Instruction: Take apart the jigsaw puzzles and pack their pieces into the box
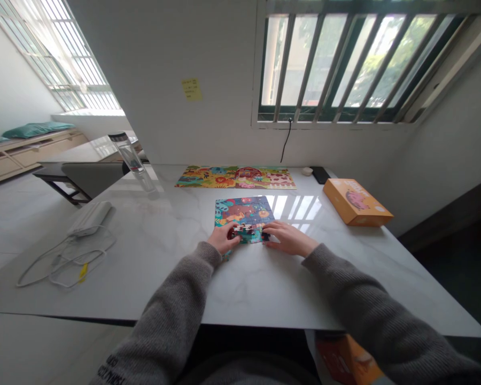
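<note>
A mostly joined jigsaw puzzle [244, 209], blue with cartoon animals, lies on the white marbled table in front of me. At its near left corner my left hand [223, 238] pinches a small clump of puzzle pieces [244, 230], which seems tilted up from the rest. My right hand [288, 238] is at the near right corner, thumb and fingers closed on a dark puzzle piece [265, 236]. Part of that piece is hidden by the fingers. Just below my left hand, a bit of teal puzzle [226, 256] shows on the table.
Behind the puzzle lies a long farm-animal puzzle [236, 177]. An orange box [356, 203] stands at the right, near a black phone-like object [319, 175]. To the left are a clear bottle [127, 152], a white device [90, 218] and a tangled white cable [70, 262].
</note>
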Motion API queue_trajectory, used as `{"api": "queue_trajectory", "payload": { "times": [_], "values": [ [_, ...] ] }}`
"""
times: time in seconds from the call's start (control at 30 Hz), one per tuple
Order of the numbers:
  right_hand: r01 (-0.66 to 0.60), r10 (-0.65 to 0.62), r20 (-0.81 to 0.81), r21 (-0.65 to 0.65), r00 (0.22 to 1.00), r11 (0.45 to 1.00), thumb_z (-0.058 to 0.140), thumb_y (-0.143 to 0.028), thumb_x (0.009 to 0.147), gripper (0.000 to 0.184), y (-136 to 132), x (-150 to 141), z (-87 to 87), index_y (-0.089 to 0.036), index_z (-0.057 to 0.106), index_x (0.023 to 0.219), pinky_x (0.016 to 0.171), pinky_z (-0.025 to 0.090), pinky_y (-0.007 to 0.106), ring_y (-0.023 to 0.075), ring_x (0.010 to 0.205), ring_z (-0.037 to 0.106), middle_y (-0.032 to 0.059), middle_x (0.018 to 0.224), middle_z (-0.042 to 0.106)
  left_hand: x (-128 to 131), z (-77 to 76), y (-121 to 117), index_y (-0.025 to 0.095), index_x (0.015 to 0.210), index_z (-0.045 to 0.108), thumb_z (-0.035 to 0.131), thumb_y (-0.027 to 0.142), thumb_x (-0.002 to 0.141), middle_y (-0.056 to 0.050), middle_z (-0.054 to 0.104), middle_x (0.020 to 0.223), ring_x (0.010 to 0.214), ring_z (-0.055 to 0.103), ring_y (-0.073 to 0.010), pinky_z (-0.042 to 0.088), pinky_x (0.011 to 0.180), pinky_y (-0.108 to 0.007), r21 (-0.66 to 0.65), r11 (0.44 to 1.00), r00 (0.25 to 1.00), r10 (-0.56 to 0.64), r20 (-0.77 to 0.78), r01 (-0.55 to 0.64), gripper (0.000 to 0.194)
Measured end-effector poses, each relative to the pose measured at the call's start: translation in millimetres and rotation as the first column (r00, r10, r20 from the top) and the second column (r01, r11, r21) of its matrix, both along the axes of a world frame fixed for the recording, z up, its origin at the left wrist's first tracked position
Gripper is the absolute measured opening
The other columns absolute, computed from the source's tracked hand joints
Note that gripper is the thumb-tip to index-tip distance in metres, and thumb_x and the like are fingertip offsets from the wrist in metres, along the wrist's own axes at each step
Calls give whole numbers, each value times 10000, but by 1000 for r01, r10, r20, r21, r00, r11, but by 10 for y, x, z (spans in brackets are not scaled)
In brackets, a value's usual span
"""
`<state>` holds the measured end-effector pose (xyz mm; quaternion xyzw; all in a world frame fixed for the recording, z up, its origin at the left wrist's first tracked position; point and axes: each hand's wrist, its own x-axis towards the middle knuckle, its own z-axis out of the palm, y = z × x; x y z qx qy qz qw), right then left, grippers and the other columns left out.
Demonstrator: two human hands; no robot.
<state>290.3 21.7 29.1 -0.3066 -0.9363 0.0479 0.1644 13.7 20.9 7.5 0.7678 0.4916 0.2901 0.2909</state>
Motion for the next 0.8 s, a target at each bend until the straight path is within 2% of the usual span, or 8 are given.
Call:
{"api": "queue_trajectory", "payload": {
  "times": [0.1, 0.23, 0.33, 0.4, 0.5, 0.6, 0.7, 0.8],
  "values": [
    [-18, 11, 112, 61, 994, 998, 656, -304, 899, 308, -10, -96, 50, -165, 627, 1172, 905, 524, 392, 262, 1077, 609, 132, 1187, 659, -7, -17, 10, 136, 1084, 631, 623, 267, 772, 46, 487, 609, 554, 449, -127, 344, 567, -247, 1, 1000, 1000, -2, -11, 2, 338],
    [-62, 0, 278, 214, 961, 975, 558, -183, 938, 158, -84, -251, 72, -131, 628, 1070, 813, 537, 381, 258, 995, 616, 149, 1098, 658, -16, -50, 18, 143, 1088, 620, 625, 277, 772, 48, 489, 611, 548, 445, -123, 341, 564, -243, 17, 1000, 1000, -5, -8, 5, 344],
    [-83, -45, 352, 339, 935, 937, 457, -88, 943, 209, -165, -351, 57, -89, 613, 1082, 784, 527, 382, 282, 1016, 600, 197, 1098, 643, -24, -71, 25, 147, 1062, 626, 627, 286, 770, 48, 492, 611, 546, 442, -120, 342, 563, -239, 39, 999, 1000, -16, -9, 16, 323],
    [-72, -74, 367, 369, 927, 927, 438, -70, 938, 227, -183, -395, 59, -75, 605, 1092, 757, 519, 375, 292, 1021, 596, 216, 1094, 641, -27, -77, 29, 144, 1058, 628, 622, 284, 772, 46, 491, 614, 547, 439, -119, 341, 561, -237, 41, 999, 1000, -13, -7, 14, 319],
    [-51, -76, 372, 320, 925, 946, 426, -68, 944, 207, -134, -403, 87, -104, 599, 1051, 672, 491, 332, 248, 879, 606, 164, 967, 657, -28, -75, 32, 138, 1072, 626, 614, 274, 777, 41, 494, 625, 553, 439, -120, 346, 562, -237, 28, 1000, 1000, 1, 1, -1, 325],
    [-27, -63, 321, 267, 945, 963, 427, -77, 951, 185, -44, -361, 89, -138, 574, 1045, 666, 465, 299, 213, 817, 586, 100, 880, 638, -23, -67, 32, 140, 1084, 626, 614, 266, 779, 39, 499, 632, 561, 446, -122, 353, 565, -238, 16, 1000, 1000, 7, 3, -7, 330],
    [63, -92, 149, 189, 985, 980, 451, -62, 916, 188, 45, -317, 10, -157, 548, 1048, 731, 468, 295, 210, 886, 586, 83, 909, 629, -13, -60, 27, 140, 1079, 626, 622, 275, 781, 47, 478, 605, 550, 439, -123, 343, 556, -238, 13, 1000, 1000, 20, -9, -20, 328],
    [195, -193, -84, 19, 978, 981, 437, -54, 882, 212, 151, -287, -111, -171, 536, 1029, 739, 475, 297, 195, 865, 604, 74, 940, 637, -3, -51, 21, 140, 1069, 628, 634, 292, 777, 51, 469, 595, 545, 435, -122, 339, 555, -237, 18, 999, 999, 39, -25, -39, 329]
  ]
}}
